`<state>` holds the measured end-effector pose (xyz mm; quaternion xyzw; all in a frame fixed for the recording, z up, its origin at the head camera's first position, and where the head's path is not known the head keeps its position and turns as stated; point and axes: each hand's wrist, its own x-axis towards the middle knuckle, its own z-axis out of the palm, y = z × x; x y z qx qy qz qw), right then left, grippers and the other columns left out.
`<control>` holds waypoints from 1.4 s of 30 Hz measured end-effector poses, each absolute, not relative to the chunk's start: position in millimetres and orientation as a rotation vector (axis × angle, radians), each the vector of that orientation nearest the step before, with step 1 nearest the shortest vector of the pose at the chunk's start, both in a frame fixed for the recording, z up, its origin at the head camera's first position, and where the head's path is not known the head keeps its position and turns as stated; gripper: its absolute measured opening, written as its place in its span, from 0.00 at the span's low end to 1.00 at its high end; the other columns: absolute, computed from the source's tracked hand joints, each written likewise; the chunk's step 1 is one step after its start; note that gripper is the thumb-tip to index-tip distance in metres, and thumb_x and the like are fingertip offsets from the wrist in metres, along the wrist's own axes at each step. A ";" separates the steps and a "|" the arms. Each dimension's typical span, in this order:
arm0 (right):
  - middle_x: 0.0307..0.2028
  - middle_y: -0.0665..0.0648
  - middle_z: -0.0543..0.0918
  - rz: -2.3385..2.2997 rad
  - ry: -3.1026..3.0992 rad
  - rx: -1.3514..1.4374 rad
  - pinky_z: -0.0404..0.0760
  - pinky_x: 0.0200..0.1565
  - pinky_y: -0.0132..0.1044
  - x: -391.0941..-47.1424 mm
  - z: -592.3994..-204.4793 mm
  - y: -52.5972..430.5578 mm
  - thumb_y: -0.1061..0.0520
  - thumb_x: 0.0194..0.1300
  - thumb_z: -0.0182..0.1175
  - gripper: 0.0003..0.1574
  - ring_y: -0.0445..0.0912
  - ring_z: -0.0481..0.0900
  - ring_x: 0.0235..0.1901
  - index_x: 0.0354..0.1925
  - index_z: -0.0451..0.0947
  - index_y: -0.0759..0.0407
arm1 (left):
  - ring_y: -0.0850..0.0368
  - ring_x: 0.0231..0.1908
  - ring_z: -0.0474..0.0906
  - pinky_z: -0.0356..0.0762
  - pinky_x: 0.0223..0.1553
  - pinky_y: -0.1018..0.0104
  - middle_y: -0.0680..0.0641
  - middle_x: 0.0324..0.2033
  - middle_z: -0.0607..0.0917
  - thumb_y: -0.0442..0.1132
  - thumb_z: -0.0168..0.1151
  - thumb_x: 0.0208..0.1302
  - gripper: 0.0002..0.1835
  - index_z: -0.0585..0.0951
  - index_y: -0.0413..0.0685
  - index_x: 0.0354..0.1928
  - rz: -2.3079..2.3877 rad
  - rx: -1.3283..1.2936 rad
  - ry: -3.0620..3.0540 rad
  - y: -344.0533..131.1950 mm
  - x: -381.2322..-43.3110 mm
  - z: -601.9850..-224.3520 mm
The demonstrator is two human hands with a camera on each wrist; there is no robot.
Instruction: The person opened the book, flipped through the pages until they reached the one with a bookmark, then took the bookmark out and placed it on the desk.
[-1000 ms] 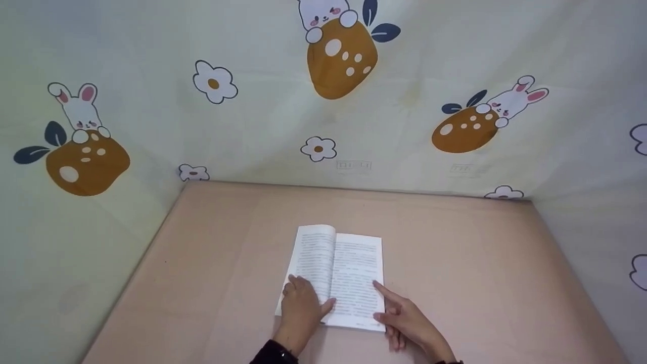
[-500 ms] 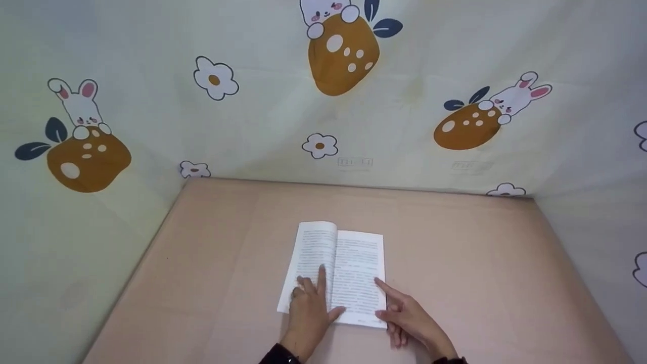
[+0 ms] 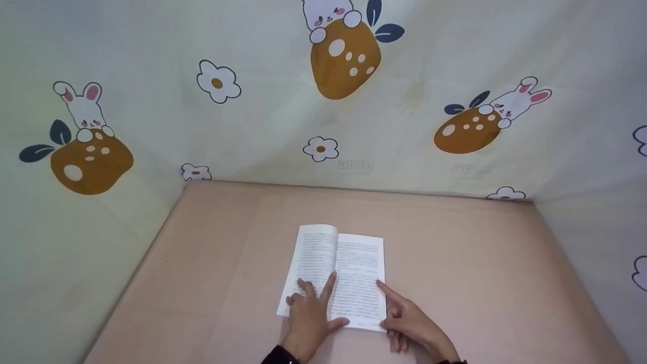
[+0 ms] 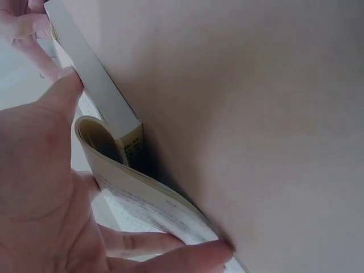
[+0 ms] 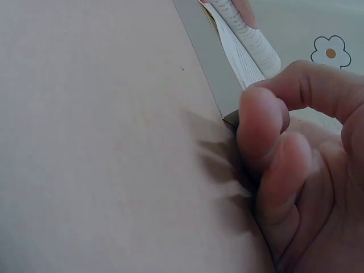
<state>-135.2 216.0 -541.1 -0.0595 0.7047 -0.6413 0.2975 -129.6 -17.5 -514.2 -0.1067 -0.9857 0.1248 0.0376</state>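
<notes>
An open book [image 3: 358, 273] lies on the table, with lines of print on both pages. Its left page [image 3: 316, 253] bulges up along the spine. My left hand [image 3: 309, 318] rests spread over the lower part: index finger at the gutter, thumb on the bottom of the right page, other fingers on the left page. In the left wrist view, the thick right-hand page block [image 4: 99, 79] and curled left pages [image 4: 148, 193] show beneath that hand. At the right edge, my right hand [image 3: 412, 321] holds the book between thumb and fingers, its index fingertip on the page margin.
The pinkish-tan tabletop [image 3: 227, 242] runs back to a pale cloth wall [image 3: 263, 121] printed with rabbits, orange fruits and flowers. Similar cloth stands on the left [image 3: 60, 253] and right [image 3: 596, 217]. Dark sleeve cuffs [image 3: 279, 355] show at the wrists.
My left hand has shifted right from the left page's side, its fingers spreading and its index reaching the gutter. The right thumb has slid slightly down to the page corner.
</notes>
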 end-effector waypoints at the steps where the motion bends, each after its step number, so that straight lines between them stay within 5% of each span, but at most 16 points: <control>1: 0.17 0.50 0.75 -1.702 1.868 -0.168 0.71 0.12 0.26 -135.2 -541.0 215.9 0.66 0.57 0.59 0.56 0.38 0.75 0.10 0.73 0.38 0.53 | 0.37 0.42 0.81 0.79 0.35 0.54 0.31 0.50 0.77 0.84 0.40 0.39 0.52 0.60 0.70 0.68 0.387 -0.333 -3.028 -18.2 -129.3 -514.1; 11: 0.17 0.50 0.76 -1.686 1.881 -0.122 0.70 0.12 0.25 -136.7 -540.7 214.0 0.67 0.53 0.59 0.58 0.37 0.75 0.09 0.73 0.38 0.53 | 0.37 0.32 0.81 0.79 0.36 0.53 0.29 0.49 0.77 0.84 0.39 0.39 0.47 0.64 0.76 0.65 0.396 -0.399 -2.988 -22.1 -128.0 -517.1; 27: 0.14 0.49 0.75 -1.723 1.906 -0.120 0.72 0.12 0.28 -134.3 -541.4 212.1 0.63 0.56 0.63 0.55 0.38 0.75 0.09 0.73 0.42 0.52 | 0.34 0.38 0.80 0.79 0.39 0.51 0.27 0.52 0.74 0.86 0.43 0.30 0.54 0.64 0.75 0.65 0.316 -0.417 -3.086 -23.3 -128.5 -509.7; 42: 0.11 0.48 0.74 -1.703 1.954 -0.122 0.71 0.11 0.28 -134.1 -543.1 213.0 0.55 0.58 0.64 0.59 0.37 0.73 0.08 0.73 0.36 0.54 | 0.34 0.35 0.80 0.79 0.40 0.49 0.24 0.49 0.74 0.72 0.53 0.41 0.40 0.71 0.71 0.61 -0.001 -0.493 -3.084 -32.3 -132.6 -508.2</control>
